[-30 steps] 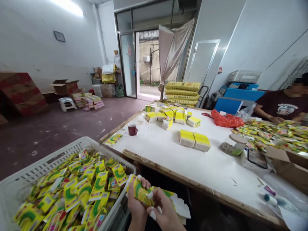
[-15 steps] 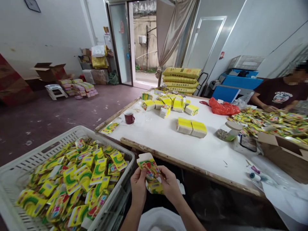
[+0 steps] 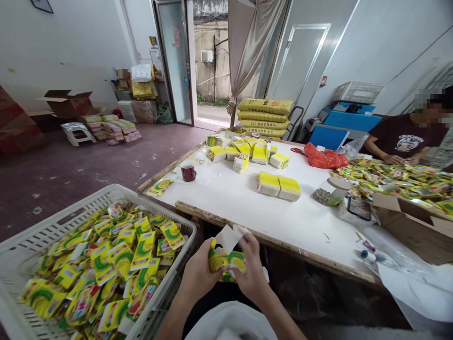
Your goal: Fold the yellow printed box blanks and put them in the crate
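Observation:
In front of my body, at the table's near edge, both hands are on a small yellow-and-green printed cardboard box (image 3: 217,260) with a white flap standing up. My left hand (image 3: 198,270) grips its left side, thumb and fingers closed on the card. My right hand (image 3: 255,269) holds the right side, with the thumb low on the card and the upper fingers at the white flap, slightly smeared by motion. A dark round hole shows in the card near the flap. To my left, a white plastic crate (image 3: 110,192) holds many yellow-green printed packets (image 3: 143,250).
Stacks of yellow cards (image 3: 279,185) lie on the white table (image 3: 226,203). A dark red mug (image 3: 188,173), a jar (image 3: 331,192), a red bag (image 3: 325,157) and an open carton (image 3: 406,231) stand there too. At the right, a co-worker (image 3: 406,137) handles a packet pile.
The printed box has been turned and raised a little, its red picture side now out of sight and a white flap up. My right hand has moved up to the flap.

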Demonstrator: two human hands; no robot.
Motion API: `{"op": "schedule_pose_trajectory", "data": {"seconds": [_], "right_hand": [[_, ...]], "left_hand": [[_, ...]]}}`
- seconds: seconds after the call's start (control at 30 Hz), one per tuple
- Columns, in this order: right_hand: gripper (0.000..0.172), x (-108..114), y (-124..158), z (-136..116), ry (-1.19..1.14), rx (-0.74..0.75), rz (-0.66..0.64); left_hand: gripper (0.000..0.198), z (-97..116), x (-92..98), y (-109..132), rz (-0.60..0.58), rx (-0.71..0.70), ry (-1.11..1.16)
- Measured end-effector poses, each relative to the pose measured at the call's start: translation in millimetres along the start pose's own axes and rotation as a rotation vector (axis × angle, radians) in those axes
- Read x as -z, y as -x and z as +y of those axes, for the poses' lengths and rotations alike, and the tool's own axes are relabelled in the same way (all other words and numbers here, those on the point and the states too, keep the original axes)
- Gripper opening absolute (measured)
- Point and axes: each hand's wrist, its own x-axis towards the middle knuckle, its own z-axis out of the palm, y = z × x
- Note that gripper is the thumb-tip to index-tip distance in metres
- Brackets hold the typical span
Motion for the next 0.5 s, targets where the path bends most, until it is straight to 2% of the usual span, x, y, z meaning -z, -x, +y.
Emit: {"op": "schedule_pose_trajectory", "data": {"seconds": [0.07,0.1,0.2,0.27,0.37,0.43,0.5], "right_hand": [[0.062,-8.2,3.8,5.8,-0.220,-0.251,0.103],[0.062,-11.3,3.9,7.4,-0.360,-0.370,0.089],[0.061,-14.5,-1.0,3.7,-0.768,-0.632,-0.084],[0.061,-11.0,-5.8,-3.3,-0.938,-0.692,-0.201],[0.057,-1.5,-11.2,-11.0,-1.012,-0.690,-0.345],[0.054,3.2,-13.6,-10.2,-0.961,-0.688,-0.357],[0.054,5.1,-15.9,-5.0,-0.843,-0.666,-0.298]], "left_hand": [[0.060,-6.4,-8.1,2.5,-0.019,-0.053,-0.128],[0.060,-9.4,-11.1,4.1,-0.062,-0.083,-0.185],[0.059,-15.8,-17.9,9.7,-0.082,-0.161,-0.237],[0.058,-18.3,-20.5,12.7,-0.080,-0.212,-0.276],[0.058,-20.6,-21.4,14.0,-0.124,-0.316,-0.327],[0.061,-22.0,-20.6,12.5,-0.125,-0.402,-0.390],[0.061,-23.0,-19.2,9.9,-0.078,-0.502,-0.511]]}}
